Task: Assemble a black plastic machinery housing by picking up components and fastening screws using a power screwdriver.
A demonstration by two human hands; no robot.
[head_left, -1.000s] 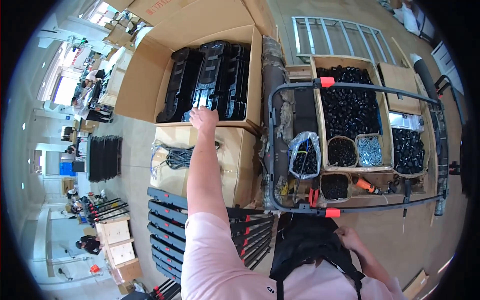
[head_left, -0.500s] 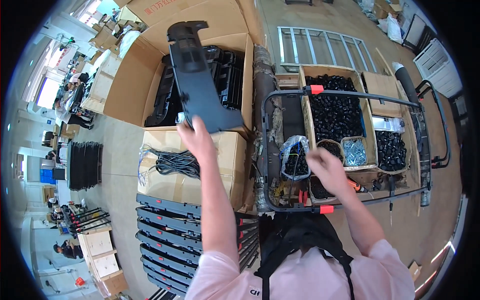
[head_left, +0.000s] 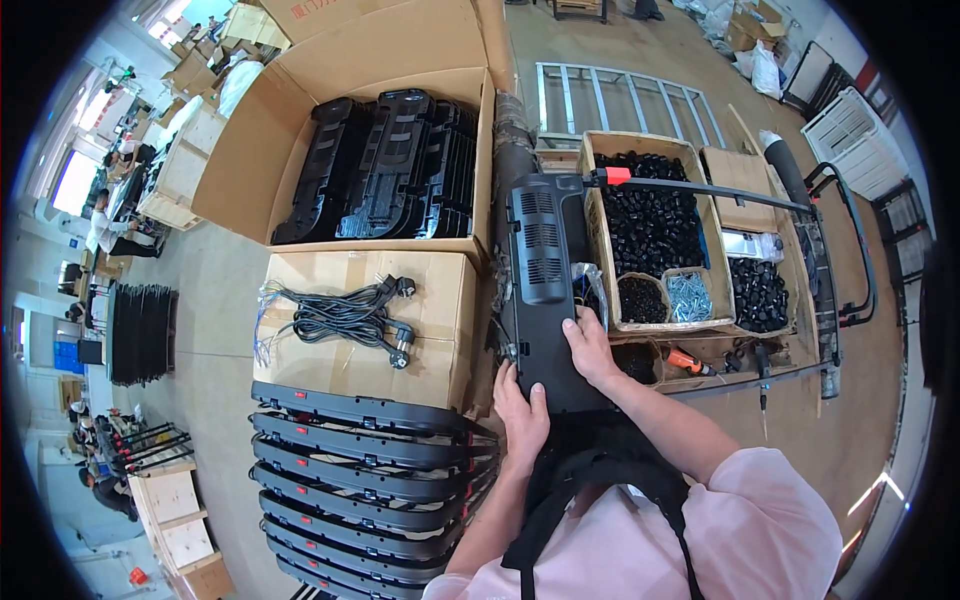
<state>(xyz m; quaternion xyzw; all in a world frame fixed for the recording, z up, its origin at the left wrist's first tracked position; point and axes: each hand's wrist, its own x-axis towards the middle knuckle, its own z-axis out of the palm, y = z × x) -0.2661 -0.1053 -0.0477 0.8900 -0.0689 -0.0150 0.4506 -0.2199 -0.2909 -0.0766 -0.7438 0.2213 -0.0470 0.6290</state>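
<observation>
A long black plastic cover with a vented raised section lies in front of me, over the left end of a black tubular frame with red clips. My left hand grips its lower left edge, thumb on top and fingers at the side. On the opposite edge, my right hand is closed with the thumb resting on the surface. The cover hides the frame's left side and most of a clear plastic bag of small black parts.
More black covers stand in an open carton at left. Below it, a cable bundle rests on a closed box, near stacked black frames. Right are a wooden bin of black caps, screws and an orange-handled tool.
The black cover has moved from above the carton rightward onto the frame in front of me. My left hand came along with it, and my right hand has taken hold of its right edge.
</observation>
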